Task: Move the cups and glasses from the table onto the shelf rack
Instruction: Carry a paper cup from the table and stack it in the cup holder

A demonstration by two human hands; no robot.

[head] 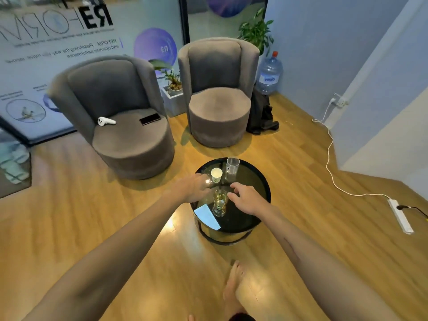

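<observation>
Head view shows the left hand [193, 185] hiding a small shiny thing, grip unclear, and the right hand [246, 199] wide beside the glass [220, 202] on the worktop [254, 179].

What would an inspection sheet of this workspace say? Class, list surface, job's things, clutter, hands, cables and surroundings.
Surface: round black table, glossy.
Job's things: white paper cup, tall clear glass, short glass, all upright on it.
Clutter: pale blue card at the near edge.
Hands: left hand and right hand open above the table, holding nothing.
Cables: white cord to power strip on the floor.
Surroundings: two grey armchairs, water bottle; shelf rack not seen.
</observation>
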